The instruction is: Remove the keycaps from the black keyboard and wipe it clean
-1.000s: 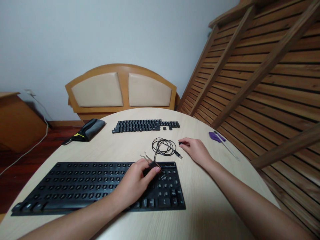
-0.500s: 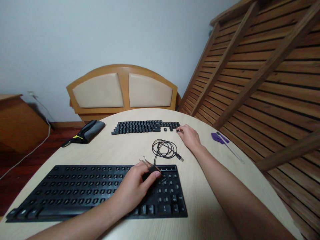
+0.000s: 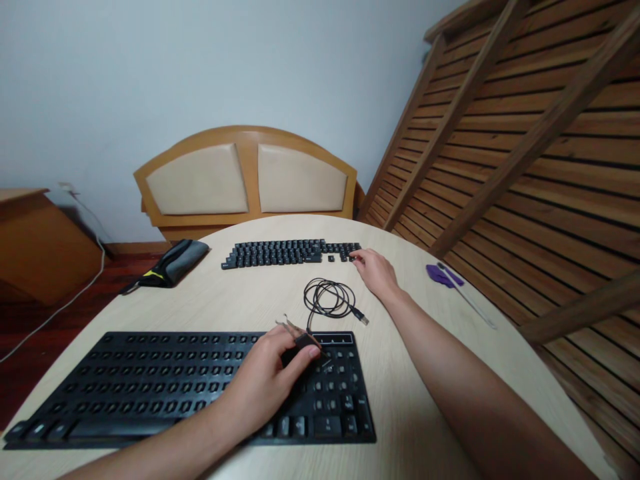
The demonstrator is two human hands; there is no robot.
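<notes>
A black keyboard (image 3: pixel 165 369) lies on the near side of the table, many of its switches bare; some keys remain along its bottom row and right corner. Across its right half rests my left hand (image 3: pixel 270 373), closed around a keycap puller (image 3: pixel 306 341) with a dark handle and thin wire prongs that point away from me. Farther off, loose black keycaps (image 3: pixel 273 253) are laid out in rows. My right hand (image 3: pixel 376 272) reaches to the right end of those rows, its fingers pinched on a small keycap (image 3: pixel 353 259) that they partly hide.
Between keyboard and keycaps lies a coiled USB cable (image 3: pixel 330 298). A dark pouch with yellow trim (image 3: pixel 175 262) sits at the left table edge. On the right are a purple cloth (image 3: pixel 443 275) and a thin white stick (image 3: pixel 473 303). Wooden slats (image 3: pixel 525 160) lean beyond the right edge.
My right hand has shifted slightly left, bringing the pinched keycap closer to the other loose keycaps. My left hand still holds the keycap puller over the keyboard.
</notes>
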